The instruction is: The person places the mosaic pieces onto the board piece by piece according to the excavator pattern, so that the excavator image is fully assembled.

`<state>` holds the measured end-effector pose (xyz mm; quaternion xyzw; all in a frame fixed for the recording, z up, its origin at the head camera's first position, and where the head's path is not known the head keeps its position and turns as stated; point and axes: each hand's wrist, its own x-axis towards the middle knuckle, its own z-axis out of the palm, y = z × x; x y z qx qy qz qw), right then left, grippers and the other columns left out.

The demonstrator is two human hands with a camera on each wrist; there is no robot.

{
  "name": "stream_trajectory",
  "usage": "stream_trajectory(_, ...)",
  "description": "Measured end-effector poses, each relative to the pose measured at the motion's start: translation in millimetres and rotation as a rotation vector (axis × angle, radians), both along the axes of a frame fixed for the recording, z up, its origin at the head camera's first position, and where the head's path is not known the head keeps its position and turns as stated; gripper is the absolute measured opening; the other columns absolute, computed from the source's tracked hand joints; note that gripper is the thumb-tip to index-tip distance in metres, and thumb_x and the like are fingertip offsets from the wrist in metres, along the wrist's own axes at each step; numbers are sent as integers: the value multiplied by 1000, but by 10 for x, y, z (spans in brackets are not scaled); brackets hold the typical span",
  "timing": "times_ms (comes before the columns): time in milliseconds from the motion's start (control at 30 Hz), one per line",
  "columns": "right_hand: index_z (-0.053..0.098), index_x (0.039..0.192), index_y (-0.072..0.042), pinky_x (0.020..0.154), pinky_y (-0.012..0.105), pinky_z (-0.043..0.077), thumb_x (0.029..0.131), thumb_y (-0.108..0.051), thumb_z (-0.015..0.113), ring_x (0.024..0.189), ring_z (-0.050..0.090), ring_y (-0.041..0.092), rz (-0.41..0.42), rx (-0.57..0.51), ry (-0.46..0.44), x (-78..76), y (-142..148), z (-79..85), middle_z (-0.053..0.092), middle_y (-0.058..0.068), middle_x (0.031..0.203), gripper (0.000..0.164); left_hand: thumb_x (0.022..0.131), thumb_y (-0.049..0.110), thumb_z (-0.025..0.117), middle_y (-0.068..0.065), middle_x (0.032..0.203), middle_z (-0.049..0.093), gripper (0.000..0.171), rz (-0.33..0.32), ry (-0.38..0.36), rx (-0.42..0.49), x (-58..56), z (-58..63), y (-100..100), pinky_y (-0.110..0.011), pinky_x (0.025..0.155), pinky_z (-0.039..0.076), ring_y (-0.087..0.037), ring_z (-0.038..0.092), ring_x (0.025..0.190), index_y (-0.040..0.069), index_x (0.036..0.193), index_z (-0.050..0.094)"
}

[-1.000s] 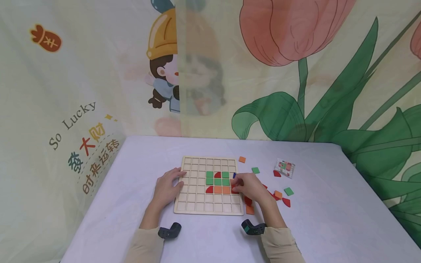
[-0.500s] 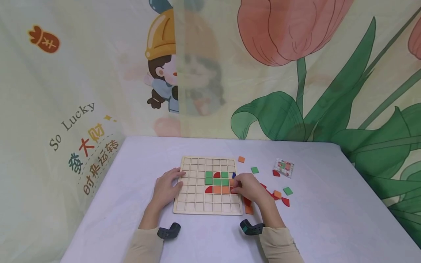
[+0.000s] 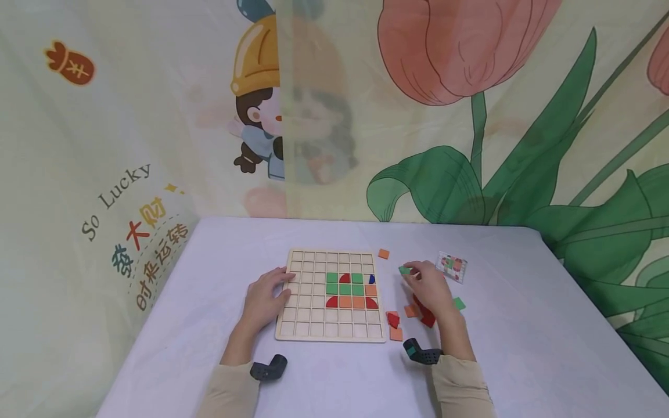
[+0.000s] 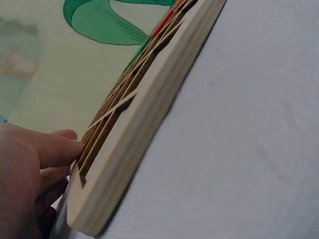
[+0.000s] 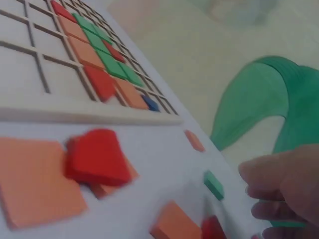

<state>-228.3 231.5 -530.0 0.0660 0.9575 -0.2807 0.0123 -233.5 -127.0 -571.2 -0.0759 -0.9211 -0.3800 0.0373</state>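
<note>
A wooden grid board (image 3: 303, 325) lies flat on the table. Green, orange, red and blue tiles fill some of its cells, mostly toward the right. My left hand (image 3: 266, 296) rests at the board's left edge; the left wrist view shows a digit of this hand (image 4: 25, 174) touching the grid's corner. Beyond the board's right side, my right hand (image 3: 430, 288) reaches over a loose green tile (image 3: 404, 270). In the right wrist view that green tile (image 5: 213, 185) shows apart from the fingertips of the right hand (image 5: 286, 189).
Orange and red tiles (image 3: 393, 319) lie close to the board's lower right. More red pieces (image 3: 427, 316) sit below the right forearm, near a green tile (image 3: 459, 303). One orange tile (image 3: 384, 253) lies at the back, and a small printed packet (image 3: 452, 266) farther right.
My right hand has left the red piece in the board's right column and moved right and back to the loose green tile. The left hand stays at the board's edge.
</note>
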Motion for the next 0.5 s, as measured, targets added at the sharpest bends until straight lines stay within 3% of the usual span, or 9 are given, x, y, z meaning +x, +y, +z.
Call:
stream_trajectory(200,41,142,-5,84,45,55,93,-23,59,112,50,39,-189,10,-66,115,408,17,54,25,124,55,88,15,62,-9,145,47,36,-6,-14,-9,5,37,-4,-54,111,23,-30,37,138,14,124,62)
stream_trajectory(400,46,139,-5,67,32,55,89,-25,63,98,52,34,-212,54,-88,150,462,-61,57,25,115,56,88,16,62,-9,145,47,36,-2,-25,-4,10,35,-1,-53,112,22,-29,36,139,14,124,62)
stream_trajectory(500,43,141,-5,79,41,57,89,-25,64,106,52,38,-244,72,-55,131,433,-84,52,28,120,60,88,15,63,-9,145,48,36,-1,-19,-4,8,29,12,-53,112,23,-29,37,138,14,124,62)
